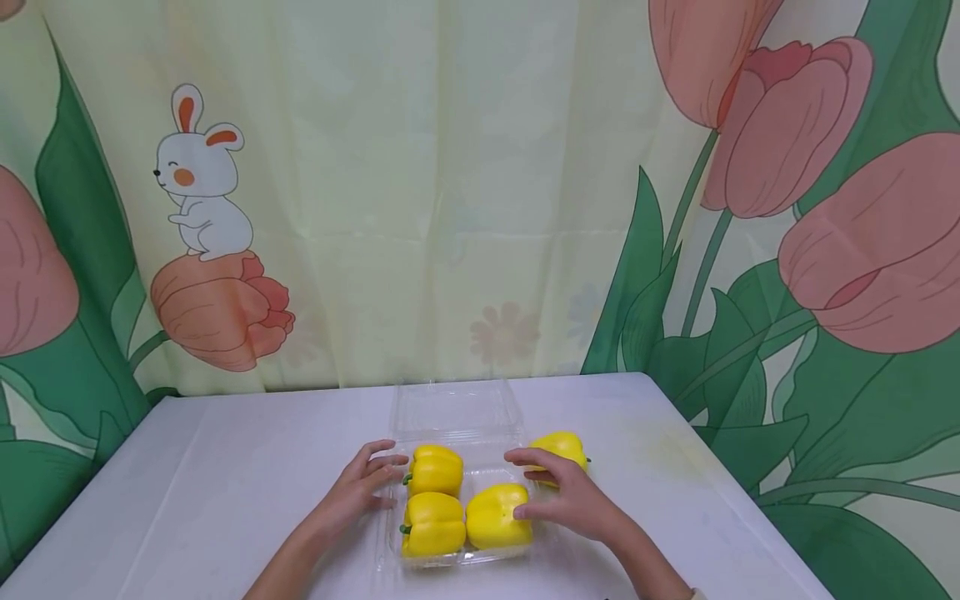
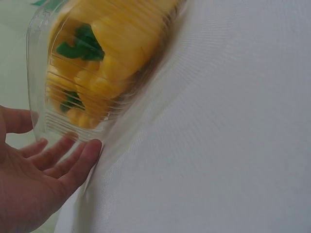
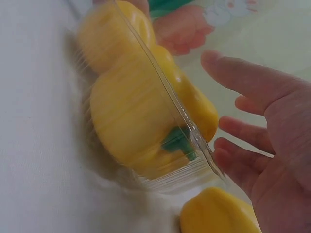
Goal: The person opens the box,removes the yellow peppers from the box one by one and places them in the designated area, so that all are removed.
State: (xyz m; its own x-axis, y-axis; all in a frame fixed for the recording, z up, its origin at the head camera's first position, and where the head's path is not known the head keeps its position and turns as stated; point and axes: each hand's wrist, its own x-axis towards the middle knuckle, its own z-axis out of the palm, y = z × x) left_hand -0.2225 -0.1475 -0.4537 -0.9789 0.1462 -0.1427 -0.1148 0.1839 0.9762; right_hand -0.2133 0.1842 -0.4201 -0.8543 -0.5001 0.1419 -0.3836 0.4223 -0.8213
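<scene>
A clear plastic clamshell box (image 1: 480,557) sits on the table with three yellow bell peppers inside: one at the back left (image 1: 437,471), one at the front left (image 1: 433,525) and one at the front right (image 1: 497,518). My left hand (image 1: 362,483) is at the box's left side, its loosely bent fingers against or close to the clear wall (image 2: 73,128). Over the right side hovers my right hand (image 1: 570,496), fingers spread and holding nothing, near the front-right pepper. A fourth yellow bell pepper (image 1: 564,447) lies outside the box, partly hidden behind my right hand.
The box's clear lid (image 1: 457,410) lies folded back toward the far edge of the white-covered table (image 1: 247,467). Behind the table hangs a curtain (image 1: 375,208) printed with tulips and a rabbit.
</scene>
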